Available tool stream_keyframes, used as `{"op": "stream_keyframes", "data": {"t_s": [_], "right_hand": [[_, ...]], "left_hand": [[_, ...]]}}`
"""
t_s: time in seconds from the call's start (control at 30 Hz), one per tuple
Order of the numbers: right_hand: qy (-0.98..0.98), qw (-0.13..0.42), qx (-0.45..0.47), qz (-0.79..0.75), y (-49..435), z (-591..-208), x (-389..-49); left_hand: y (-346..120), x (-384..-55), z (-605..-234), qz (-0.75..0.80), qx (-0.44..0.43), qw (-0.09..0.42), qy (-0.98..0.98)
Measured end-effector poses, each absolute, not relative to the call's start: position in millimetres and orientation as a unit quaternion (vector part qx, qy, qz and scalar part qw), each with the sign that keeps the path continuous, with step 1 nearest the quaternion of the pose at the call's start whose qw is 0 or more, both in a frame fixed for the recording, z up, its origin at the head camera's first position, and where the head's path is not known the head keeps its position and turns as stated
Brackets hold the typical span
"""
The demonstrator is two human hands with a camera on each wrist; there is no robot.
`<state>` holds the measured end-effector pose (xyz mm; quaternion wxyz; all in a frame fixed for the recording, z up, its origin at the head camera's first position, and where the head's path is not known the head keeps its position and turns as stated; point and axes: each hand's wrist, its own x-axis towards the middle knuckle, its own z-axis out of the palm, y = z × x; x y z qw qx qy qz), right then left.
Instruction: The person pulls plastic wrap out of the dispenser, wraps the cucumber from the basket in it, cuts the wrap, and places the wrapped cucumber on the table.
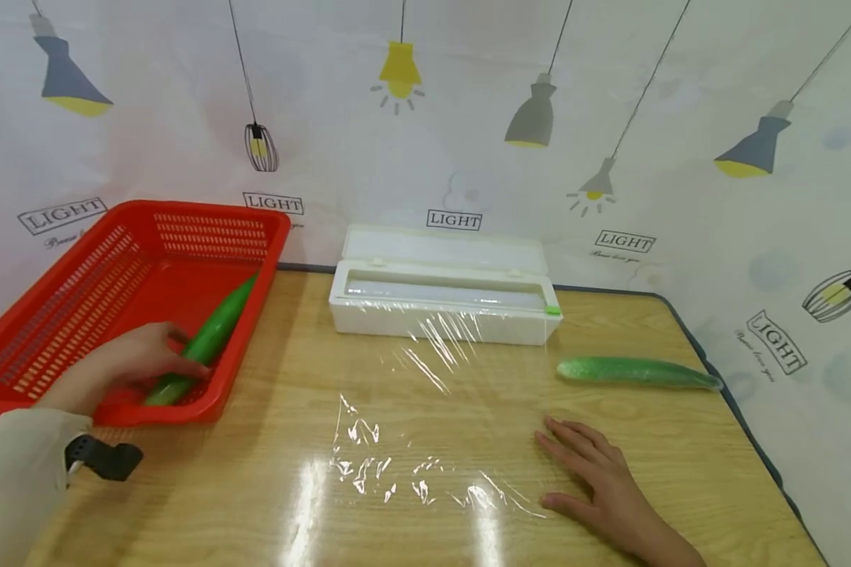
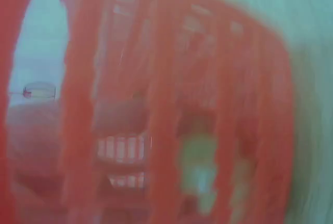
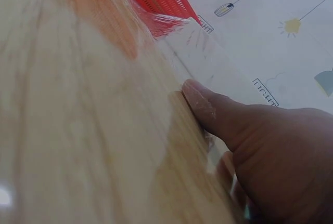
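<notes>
Inside the red basket [image 1: 248,346], my left hand [image 1: 142,354] grips a green cucumber [image 1: 220,324] near its lower end, thumb on one side and fingers over the other. Basket slats cover most of this hand in the left wrist view, where a blurred piece of the cucumber [image 2: 200,167] shows. My right hand [image 1: 599,480] rests on the table with fingers spread, at the right edge of a sheet of clear cling film [image 1: 425,425]. Its thumb [image 3: 200,102] lies at the film in the right wrist view. The film runs from a white dispenser box [image 1: 443,324].
A second cucumber [image 1: 638,372], wrapped in film, lies at the right of the wooden table [image 1: 269,472]. The dispenser's lid [image 1: 443,248] stands raised, with a green cutter tab [image 1: 553,310] at its right end. A patterned wall covering [image 1: 369,157] closes off the back.
</notes>
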<state>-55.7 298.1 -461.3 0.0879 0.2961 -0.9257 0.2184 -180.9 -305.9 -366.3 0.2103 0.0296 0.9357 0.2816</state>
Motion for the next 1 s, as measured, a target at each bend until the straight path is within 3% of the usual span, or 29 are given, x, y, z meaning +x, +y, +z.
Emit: {"op": "stream_keyframes", "data": {"t_s": [0.23, 0.53, 0.67, 0.9, 1.0], "right_hand": [[-0.923, 0.096, 0.299, 0.223, 298.1, -463.4, -55.6], [-0.920, 0.096, 0.302, 0.229, 293.6, -461.4, -53.6], [-0.923, 0.090, 0.295, 0.229, 295.2, -460.5, -53.3], [-0.924, 0.088, 0.298, 0.223, 297.0, -460.1, -54.9], [-0.924, 0.094, 0.299, 0.219, 299.3, -460.1, -55.9]], "left_hand": [[-329.4, -197.6, -344.7, 0.278, 0.153, 0.185, 0.930], [-336.2, -208.1, -317.8, 0.247, 0.174, 0.239, 0.923], [-334.2, -204.5, -329.3, 0.228, 0.171, 0.225, 0.932], [-339.6, -186.8, -352.8, 0.180, 0.183, 0.155, 0.954], [-341.2, -184.3, -347.9, 0.157, 0.183, 0.159, 0.957]]}}
